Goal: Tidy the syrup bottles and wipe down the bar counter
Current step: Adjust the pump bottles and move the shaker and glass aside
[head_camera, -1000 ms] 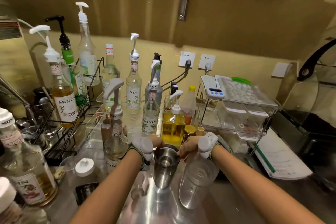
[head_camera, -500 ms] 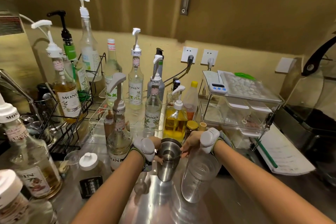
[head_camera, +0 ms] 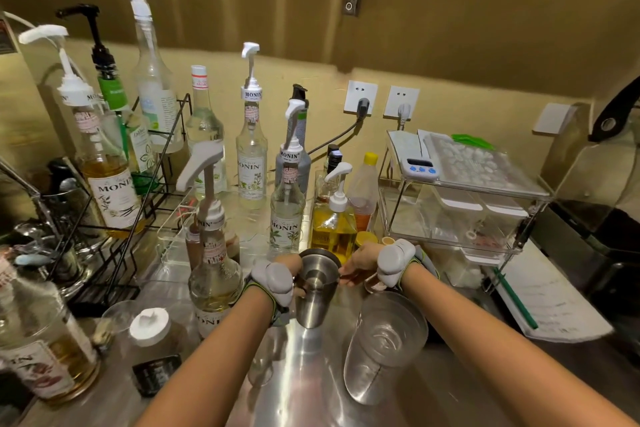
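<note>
The left hand (head_camera: 277, 279) and right hand (head_camera: 363, 265) are gripping the steel shaker cup (head_camera: 317, 288) by its rim. Syrup bottles (head_camera: 251, 149) are standing on the desk (head_camera: 304, 385) from 9 to 12 o'clock; a clear cup (head_camera: 384, 347) is sitting at 4 o'clock.

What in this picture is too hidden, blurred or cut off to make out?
Head view only:
- Fingers of both hands: hidden behind the steel cup, so the grip is unclear.
- Bottle at bottom left: cut off by the edge.
- Paper sheet: writing too blurred to read.
- Timer: display too small.
</note>
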